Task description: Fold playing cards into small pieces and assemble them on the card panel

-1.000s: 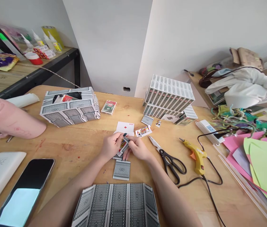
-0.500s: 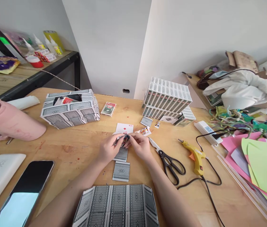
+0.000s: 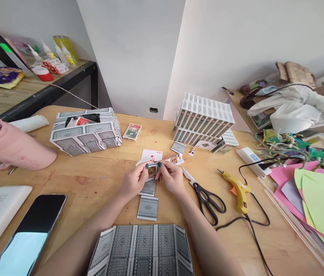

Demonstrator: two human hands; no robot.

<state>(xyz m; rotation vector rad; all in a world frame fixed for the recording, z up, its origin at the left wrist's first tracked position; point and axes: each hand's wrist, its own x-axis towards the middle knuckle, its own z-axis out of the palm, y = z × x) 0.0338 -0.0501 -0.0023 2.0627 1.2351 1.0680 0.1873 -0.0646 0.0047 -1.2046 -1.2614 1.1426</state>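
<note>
Well in from the far edge of the worktop (image 3: 93,207), the left hand (image 3: 134,179) and right hand (image 3: 174,179) are holding a face card (image 3: 152,171), fingers (image 3: 144,173) pinching its opposite sides. Uneven pressure could be bending it crookedly; a loosening pinch could be dropping it.

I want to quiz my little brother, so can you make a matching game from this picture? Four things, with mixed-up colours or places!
Things:
1. Face card
2. Glue gun
3. Scissors
4. Phone

Clues:
A. Has black handles
B. Lies flat, part dark and part bright
C. Held between the left hand and right hand
D. Mostly yellow

Right pairs: 1-C, 2-D, 3-A, 4-B
</note>
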